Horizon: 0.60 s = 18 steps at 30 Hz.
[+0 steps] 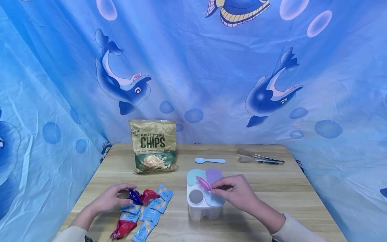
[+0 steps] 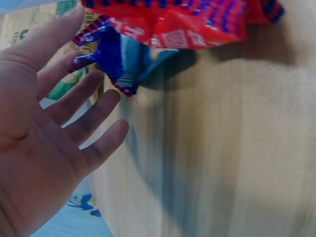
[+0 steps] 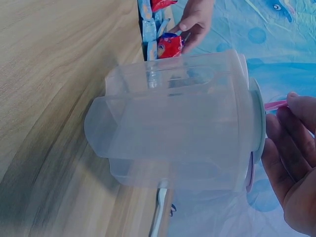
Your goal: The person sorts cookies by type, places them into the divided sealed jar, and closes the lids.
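Note:
My right hand (image 1: 237, 192) pinches a pink lid (image 1: 204, 183) between thumb and fingers, tilted above a white, translucent container (image 1: 202, 212) with several round-cornered compartments. The front-left compartment's round opening (image 1: 196, 196) is uncovered; the mint lid (image 1: 196, 176), purple lid (image 1: 213, 175) and light blue lid (image 1: 215, 199) cover the others. In the right wrist view, the container's clear side wall (image 3: 173, 123) fills the middle. My left hand (image 1: 110, 198) is spread beside a dark blue wrapped candy (image 1: 135, 197); its fingers (image 2: 94, 121) are loosely extended, and contact with the candy is unclear.
Red wrapped candies (image 1: 123, 229) and several light blue packets (image 1: 150, 215) lie on the left of the wooden table (image 1: 257, 215). A chips bag (image 1: 154, 146) stands behind them. A light blue spoon (image 1: 210, 160) and tongs (image 1: 260, 159) lie at the back. A blue curtain (image 1: 193, 67) surrounds the table.

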Tool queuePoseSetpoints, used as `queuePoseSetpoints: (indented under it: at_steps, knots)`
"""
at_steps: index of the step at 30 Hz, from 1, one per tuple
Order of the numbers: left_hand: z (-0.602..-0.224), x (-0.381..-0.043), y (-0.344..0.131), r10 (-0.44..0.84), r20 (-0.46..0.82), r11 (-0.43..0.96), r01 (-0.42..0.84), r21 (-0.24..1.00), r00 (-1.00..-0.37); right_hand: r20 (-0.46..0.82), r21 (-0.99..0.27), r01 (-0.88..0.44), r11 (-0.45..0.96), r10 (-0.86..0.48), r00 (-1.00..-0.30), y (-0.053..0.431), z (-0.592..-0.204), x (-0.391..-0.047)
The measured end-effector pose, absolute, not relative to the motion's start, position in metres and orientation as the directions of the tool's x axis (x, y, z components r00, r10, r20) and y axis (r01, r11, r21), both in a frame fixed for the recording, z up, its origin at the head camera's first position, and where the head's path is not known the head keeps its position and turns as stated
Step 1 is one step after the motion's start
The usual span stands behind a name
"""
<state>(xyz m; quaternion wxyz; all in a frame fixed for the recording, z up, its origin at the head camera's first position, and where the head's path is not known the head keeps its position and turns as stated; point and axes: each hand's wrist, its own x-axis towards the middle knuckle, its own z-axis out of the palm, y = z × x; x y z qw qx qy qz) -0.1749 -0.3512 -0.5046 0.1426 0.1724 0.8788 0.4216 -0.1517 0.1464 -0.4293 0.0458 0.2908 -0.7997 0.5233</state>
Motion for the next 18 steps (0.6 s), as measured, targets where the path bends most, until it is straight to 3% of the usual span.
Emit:
queuePoseSetpoints:
  at_steps: [18]
  knots:
    - [-0.517,-0.179,-0.356,0.336,-0.129,0.633,0.122,0.765,-0.933,0.408,-0.798,-0.540,0.266,-0.421,-0.810,0.147,-0.431,-0.152]
